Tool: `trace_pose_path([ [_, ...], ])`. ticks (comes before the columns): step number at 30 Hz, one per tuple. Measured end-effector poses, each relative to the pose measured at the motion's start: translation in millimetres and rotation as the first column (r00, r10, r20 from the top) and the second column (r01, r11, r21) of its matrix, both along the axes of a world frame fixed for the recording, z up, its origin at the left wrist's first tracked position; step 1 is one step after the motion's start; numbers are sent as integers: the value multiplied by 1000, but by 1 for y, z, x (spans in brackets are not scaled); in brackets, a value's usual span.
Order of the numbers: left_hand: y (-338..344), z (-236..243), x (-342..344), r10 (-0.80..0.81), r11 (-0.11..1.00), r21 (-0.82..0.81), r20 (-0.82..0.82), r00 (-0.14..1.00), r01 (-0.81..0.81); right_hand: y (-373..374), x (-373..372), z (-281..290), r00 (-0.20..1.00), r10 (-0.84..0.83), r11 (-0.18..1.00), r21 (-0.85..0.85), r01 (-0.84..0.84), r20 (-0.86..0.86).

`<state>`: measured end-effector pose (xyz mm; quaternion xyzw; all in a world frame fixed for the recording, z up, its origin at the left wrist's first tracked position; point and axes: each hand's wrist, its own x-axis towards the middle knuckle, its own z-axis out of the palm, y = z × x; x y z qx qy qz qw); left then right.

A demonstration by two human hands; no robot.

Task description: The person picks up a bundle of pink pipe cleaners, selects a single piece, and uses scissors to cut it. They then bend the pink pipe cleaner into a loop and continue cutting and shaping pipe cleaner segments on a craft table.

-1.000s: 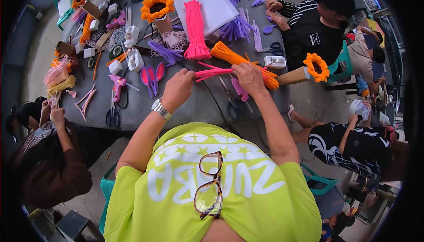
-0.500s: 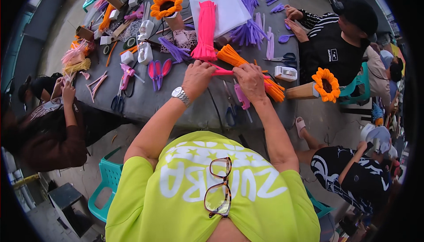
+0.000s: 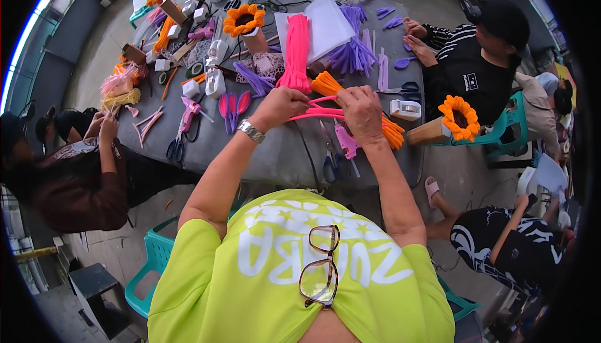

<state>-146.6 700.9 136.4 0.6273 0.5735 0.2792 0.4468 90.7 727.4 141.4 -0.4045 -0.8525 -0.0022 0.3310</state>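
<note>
Several pink pipe cleaners (image 3: 320, 112) stretch in loose curves between my two hands over the near table edge. My left hand (image 3: 280, 106), with a watch on its wrist, pinches their left end. On the other side, my right hand (image 3: 360, 112) has its fingers closed around their right part. Just beyond my left hand lies a thick pink pipe cleaner bundle (image 3: 296, 51). An orange pipe cleaner bundle (image 3: 392, 133) passes beneath my right hand. Close below that hand are a pink glue gun (image 3: 345, 140) and dark-handled scissors (image 3: 330, 166).
The grey table (image 3: 263, 161) also bears purple pipe cleaners (image 3: 350, 48), a second pink glue gun (image 3: 190, 110), pink and purple petal loops (image 3: 233, 108), a tape dispenser (image 3: 405, 110) and orange flowers (image 3: 461, 119). Co-workers sit at left and right. A green chair (image 3: 156, 258) stands behind me at left.
The pink pipe cleaners between my hands have spread from one tight strand into separate curves. My left hand has shifted slightly right. The whole view has shifted a little.
</note>
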Motion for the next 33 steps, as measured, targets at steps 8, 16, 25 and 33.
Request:
trace_pose_path([
  [8, -31, 34, -29, 101, 902, -418, 451, 887, 110, -16, -28, 60, 887, -172, 845, -527, -91, -429],
  [16, -70, 28, -30, 288, 876, -476, 651, 703, 82, -46, -77, 47, 659, -354, 583, -708, -399, -663],
  [25, -102, 18, -43, 336, 889, -457, 592, 733, -39, -85, -109, 24, 639, -444, 528, -759, -381, -629],
  [33, -136, 6, -48, 305, 861, -508, 573, 761, 38, -122, -104, 8, 682, -467, 450, -815, -364, -562],
])
